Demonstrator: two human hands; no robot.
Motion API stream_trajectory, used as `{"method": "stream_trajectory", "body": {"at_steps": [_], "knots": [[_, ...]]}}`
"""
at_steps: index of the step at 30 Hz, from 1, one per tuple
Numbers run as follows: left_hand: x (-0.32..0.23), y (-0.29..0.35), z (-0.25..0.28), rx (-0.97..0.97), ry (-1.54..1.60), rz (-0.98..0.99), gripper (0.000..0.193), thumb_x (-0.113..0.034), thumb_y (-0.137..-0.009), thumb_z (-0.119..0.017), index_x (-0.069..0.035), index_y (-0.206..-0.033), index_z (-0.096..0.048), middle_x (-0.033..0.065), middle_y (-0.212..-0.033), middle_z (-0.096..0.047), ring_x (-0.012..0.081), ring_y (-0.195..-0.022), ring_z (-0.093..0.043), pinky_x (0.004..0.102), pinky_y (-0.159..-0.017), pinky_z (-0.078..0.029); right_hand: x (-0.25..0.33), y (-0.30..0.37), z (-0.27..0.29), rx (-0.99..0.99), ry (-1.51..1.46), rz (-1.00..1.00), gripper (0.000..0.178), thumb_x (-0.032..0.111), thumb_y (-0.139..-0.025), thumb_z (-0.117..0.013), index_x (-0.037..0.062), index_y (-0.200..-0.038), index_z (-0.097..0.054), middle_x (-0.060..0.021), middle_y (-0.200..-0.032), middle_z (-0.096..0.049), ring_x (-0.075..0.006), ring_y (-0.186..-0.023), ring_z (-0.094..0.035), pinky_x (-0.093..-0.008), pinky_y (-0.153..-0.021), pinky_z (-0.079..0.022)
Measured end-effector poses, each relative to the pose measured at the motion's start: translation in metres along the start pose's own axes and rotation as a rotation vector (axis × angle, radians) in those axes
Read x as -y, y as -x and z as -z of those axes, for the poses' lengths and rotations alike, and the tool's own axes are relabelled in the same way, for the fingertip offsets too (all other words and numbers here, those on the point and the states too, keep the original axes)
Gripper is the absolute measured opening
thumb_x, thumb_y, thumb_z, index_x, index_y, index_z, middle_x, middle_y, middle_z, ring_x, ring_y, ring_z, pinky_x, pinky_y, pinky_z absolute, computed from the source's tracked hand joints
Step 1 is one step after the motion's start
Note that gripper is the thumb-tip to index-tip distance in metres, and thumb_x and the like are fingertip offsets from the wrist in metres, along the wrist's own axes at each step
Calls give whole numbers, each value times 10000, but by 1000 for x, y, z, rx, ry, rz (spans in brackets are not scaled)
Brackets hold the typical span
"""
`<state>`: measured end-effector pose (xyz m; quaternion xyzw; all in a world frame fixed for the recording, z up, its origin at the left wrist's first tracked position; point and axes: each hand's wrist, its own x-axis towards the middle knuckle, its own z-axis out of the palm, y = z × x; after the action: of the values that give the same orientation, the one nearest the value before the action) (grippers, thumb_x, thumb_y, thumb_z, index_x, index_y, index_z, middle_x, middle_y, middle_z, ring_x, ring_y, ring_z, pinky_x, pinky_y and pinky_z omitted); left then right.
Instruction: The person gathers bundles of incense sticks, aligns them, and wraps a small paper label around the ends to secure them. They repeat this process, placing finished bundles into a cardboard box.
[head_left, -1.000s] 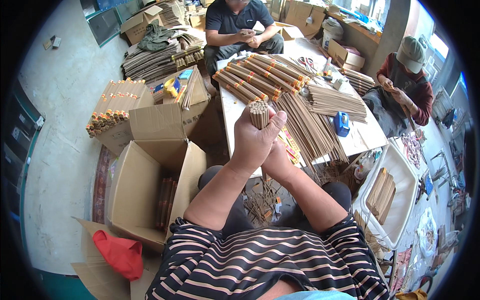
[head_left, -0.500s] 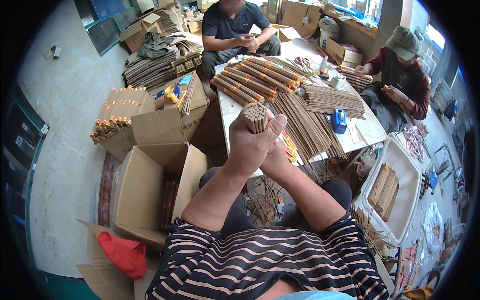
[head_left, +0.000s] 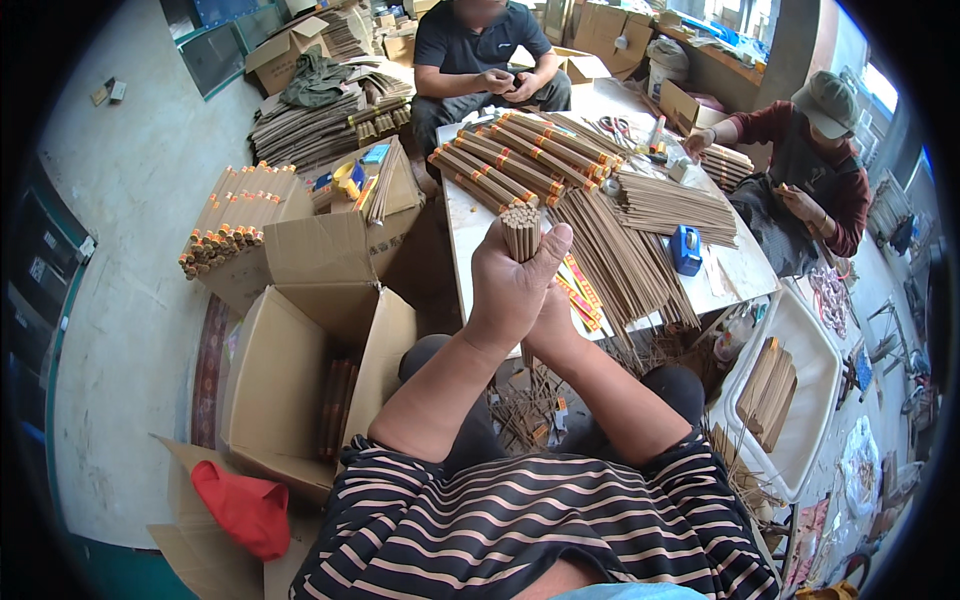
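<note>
Both my hands are wrapped around an upright bundle of brown incense sticks [head_left: 521, 232] at the near edge of the table. My left hand [head_left: 503, 290] closes round it from the left, thumb and fingers pressed in. Partly behind it, my right hand [head_left: 553, 318] grips the same bundle, with its fingers mostly hidden. The stick tops stand in a roughly even round cluster above my fists. Loose incense sticks [head_left: 610, 255] lie on the table just beyond, and red and yellow paper strips [head_left: 580, 292] lie beside my right hand.
Banded bundles [head_left: 520, 160], a blue tape dispenser [head_left: 686, 250] and scissors [head_left: 615, 127] lie on the white table [head_left: 463, 255]. An open carton [head_left: 265, 385] stands left, a white tub [head_left: 815, 400] right. One co-worker [head_left: 480, 50] sits opposite, another [head_left: 815, 160] at the right.
My hands keep their grip; the bundle's top tilts slightly away and its lower ends now show below my fists. The co-worker at the right has reached a hand toward the table.
</note>
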<state>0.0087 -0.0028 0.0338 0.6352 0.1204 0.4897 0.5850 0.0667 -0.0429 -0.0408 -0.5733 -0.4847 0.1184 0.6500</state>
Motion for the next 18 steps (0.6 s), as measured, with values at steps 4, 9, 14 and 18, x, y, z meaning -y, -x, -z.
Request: {"method": "stream_trajectory", "body": {"at_steps": [4,9,14,18], "knots": [[-27,2,12,264,378,314,230,-162,-806,-692,-79,-751,-484,0,-552,-481,69,-445,-471,209,-413,-386,36,13,22,309,-275,-308,253,161,-759,-676,18,-927,-553,-53,-735,-596,-204,-687,-612,-312,-653,-487],[-42,14,-3,143,292,278,172,-86,-803,-657,-73,-750,-494,15,-557,-499,89,-449,-487,221,-433,-423,37,32,21,175,-72,-247,260,139,-776,-653,6,-962,-530,-102,-804,-622,-198,-775,-617,-315,-721,-482],[-46,22,-5,189,343,211,233,-164,-805,-691,-76,-692,-507,-15,-564,-502,39,-462,-469,186,-430,-389,39,45,23,139,-86,-180,308,112,-757,-663,1,-1010,-528,-130,-880,-643,-178,-826,-624,-319,-742,-478],[-53,26,-5,231,345,216,233,-177,-798,-701,-76,-684,-525,-19,-571,-509,46,-467,-472,189,-433,-389,51,47,22,91,-68,-104,305,119,-753,-671,19,-1008,-536,-119,-884,-645,-172,-826,-624,-312,-743,-479]]}}
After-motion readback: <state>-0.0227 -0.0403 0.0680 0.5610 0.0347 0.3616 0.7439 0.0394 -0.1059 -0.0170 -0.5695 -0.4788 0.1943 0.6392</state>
